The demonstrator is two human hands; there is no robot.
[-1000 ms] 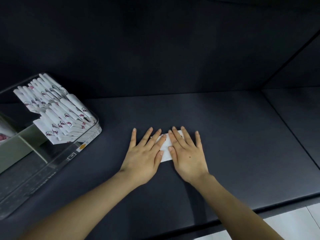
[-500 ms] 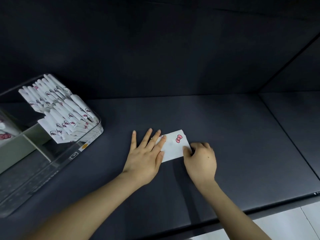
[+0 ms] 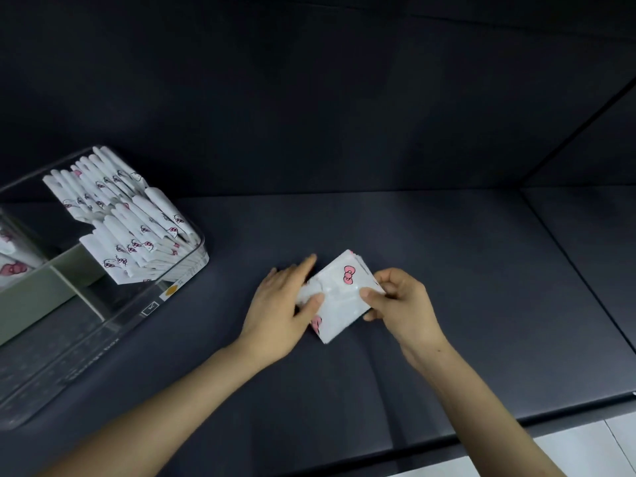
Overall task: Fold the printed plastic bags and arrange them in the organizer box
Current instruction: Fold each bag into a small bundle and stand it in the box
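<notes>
A folded white plastic bag (image 3: 339, 297) with pink bow prints is tilted up off the dark table (image 3: 447, 270) in the middle of the view. My right hand (image 3: 399, 304) pinches its right edge between thumb and fingers. My left hand (image 3: 285, 304) holds its left side, thumb on top and fingers behind it. A clear organizer box (image 3: 172, 287) stands at the left. Several folded printed bags (image 3: 120, 215) lean in a row in its far compartment.
A grey divider (image 3: 51, 280) splits the box, and its near compartment shows only the clear floor. More printed bags (image 3: 10, 259) show at the far left edge. The table's front edge runs along the bottom right, with pale floor below.
Both hands lay flat on the folded bag a second ago. The right hand then slid to its right edge, and now both hands have lifted and tilted the bag off the table.
</notes>
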